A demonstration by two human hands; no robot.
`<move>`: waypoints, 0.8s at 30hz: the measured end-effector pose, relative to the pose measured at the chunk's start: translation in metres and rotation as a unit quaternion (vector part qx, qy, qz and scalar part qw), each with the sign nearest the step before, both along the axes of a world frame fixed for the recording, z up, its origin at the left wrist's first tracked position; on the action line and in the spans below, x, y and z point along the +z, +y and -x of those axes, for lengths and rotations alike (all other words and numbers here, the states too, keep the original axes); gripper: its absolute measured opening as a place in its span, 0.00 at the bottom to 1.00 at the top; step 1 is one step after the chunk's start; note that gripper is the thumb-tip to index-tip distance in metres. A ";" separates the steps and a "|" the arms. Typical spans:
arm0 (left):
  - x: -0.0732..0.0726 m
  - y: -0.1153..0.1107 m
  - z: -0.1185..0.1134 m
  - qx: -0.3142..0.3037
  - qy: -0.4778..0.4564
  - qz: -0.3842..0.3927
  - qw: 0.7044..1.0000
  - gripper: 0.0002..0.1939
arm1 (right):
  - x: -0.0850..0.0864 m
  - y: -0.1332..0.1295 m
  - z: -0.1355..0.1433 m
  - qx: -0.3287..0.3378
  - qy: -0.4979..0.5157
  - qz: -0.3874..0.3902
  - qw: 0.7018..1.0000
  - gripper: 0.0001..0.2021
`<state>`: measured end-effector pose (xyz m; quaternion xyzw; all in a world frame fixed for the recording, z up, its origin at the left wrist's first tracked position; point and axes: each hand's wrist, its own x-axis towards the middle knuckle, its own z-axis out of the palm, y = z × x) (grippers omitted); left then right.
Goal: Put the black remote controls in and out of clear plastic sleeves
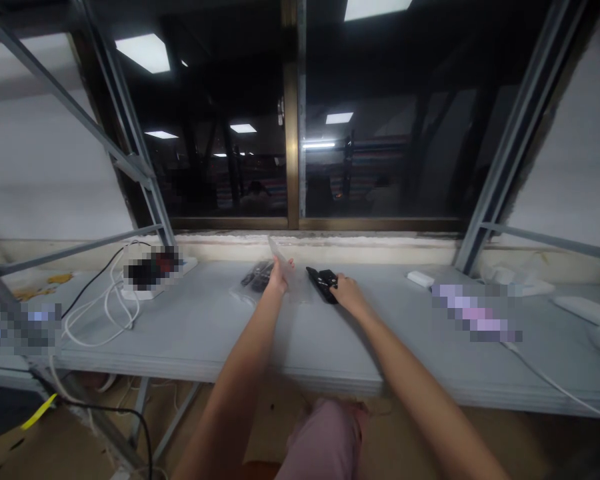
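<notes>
Near the middle of the grey table, my left hand (280,273) is closed on a thin clear plastic bag (275,248) that stands up from its fingers. Just left of it lies another clear bag (255,279) with dark items inside, their kind too blurred to tell. My right hand (345,291) grips a black object (323,283) by its right side. That object looks flat with a raised part, and its left end points up and away. A gap separates the two hands.
A white power strip (190,265) with looped white cables (125,323) lies on the left. On the right are a white plug-like block (420,279) and a blurred-out purple item. Grey metal posts (520,133) flank the table; a window frame (293,120) rises behind.
</notes>
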<state>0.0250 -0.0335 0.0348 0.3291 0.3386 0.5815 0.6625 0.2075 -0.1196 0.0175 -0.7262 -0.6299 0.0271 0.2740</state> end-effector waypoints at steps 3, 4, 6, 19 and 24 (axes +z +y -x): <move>0.003 -0.003 -0.001 0.033 0.006 0.027 0.999 0.29 | 0.003 0.001 -0.004 0.006 0.095 -0.045 0.994 0.10; 0.004 -0.004 -0.001 0.035 0.000 0.029 0.999 0.28 | 0.005 0.001 -0.006 0.012 0.131 -0.062 0.989 0.09; 0.006 -0.006 -0.002 0.040 -0.019 0.037 0.998 0.28 | 0.013 0.002 -0.010 0.032 0.185 -0.080 0.979 0.08; 0.013 -0.005 0.006 0.094 -0.130 0.042 0.986 0.28 | 0.038 -0.014 -0.002 0.182 0.241 -0.184 0.935 0.22; 0.016 -0.003 0.017 0.127 -0.219 0.042 0.966 0.27 | 0.034 -0.013 -0.004 0.247 0.201 -0.106 0.942 0.18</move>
